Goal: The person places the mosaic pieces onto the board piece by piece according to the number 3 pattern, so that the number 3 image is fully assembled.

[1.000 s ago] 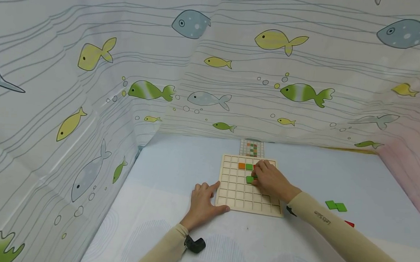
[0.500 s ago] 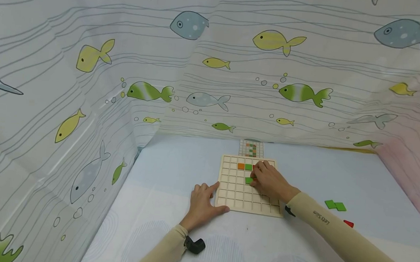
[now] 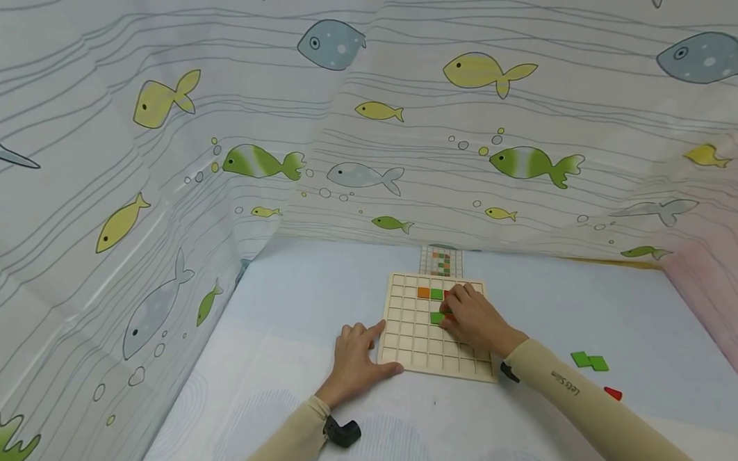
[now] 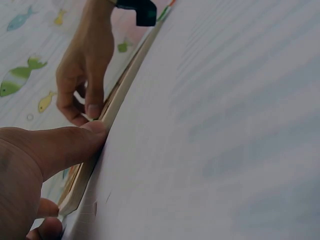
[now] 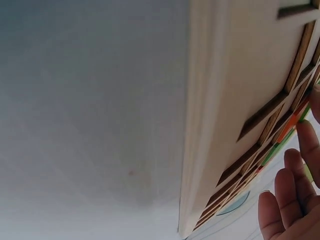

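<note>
The wooden grid board (image 3: 403, 344) lies flat on the table. My left hand (image 3: 352, 362) is spread at its lower left corner, thumb touching the near edge and index finger the left edge. Over the upper right part, my right hand (image 3: 480, 320) pinches a small green tile (image 5: 303, 113) between thumb and index finger, mostly hidden by the fingers. An orange tile (image 3: 423, 292) and a green tile (image 3: 436, 294) sit in an upper row, with red partly covered beside them. Lower down, another green tile (image 3: 437, 318) sits by my right fingertips, orange partly hidden beside it.
A patterned card (image 3: 442, 260) lies behind the board. To the right on the table are two loose green tiles (image 3: 598, 363) touching each other and a red piece (image 3: 613, 393) close to my right sleeve. Fish-printed sheeting (image 3: 361, 139) rises behind and at the sides.
The head view has shifted very slightly. Both hands stay almost where they were, the right one still over the same spot of the board.
</note>
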### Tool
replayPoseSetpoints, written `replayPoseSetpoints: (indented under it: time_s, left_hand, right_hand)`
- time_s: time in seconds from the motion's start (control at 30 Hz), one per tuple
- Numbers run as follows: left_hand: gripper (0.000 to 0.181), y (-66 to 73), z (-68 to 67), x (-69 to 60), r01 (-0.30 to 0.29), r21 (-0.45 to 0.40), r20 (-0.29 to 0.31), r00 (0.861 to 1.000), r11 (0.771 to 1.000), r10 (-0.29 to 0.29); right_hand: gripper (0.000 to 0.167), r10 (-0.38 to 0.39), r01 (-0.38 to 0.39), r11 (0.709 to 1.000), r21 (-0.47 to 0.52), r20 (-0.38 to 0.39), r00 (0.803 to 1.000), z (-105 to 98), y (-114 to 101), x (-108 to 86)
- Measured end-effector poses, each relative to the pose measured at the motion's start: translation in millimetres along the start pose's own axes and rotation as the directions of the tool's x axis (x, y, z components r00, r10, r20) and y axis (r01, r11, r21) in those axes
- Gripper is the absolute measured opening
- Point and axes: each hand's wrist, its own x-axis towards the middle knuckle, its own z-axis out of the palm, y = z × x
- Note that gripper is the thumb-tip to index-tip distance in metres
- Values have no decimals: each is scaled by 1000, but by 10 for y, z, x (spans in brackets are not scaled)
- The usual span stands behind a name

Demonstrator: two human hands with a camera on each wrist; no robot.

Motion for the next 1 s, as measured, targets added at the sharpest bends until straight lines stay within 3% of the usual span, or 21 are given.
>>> replayPoseSetpoints:
  time_s: [0.3, 1.0]
  left_hand:
    - [93, 8, 0, -9, 8, 3, 5, 1000, 1000, -8]
    - [92, 6, -8, -11, 2, 11, -4, 1000, 1000, -2]
  right_hand:
    - [29, 73, -77, 995, 61, 64, 995, 9, -21, 4]
    - [27, 58, -62, 994, 87, 40, 997, 32, -14, -2]
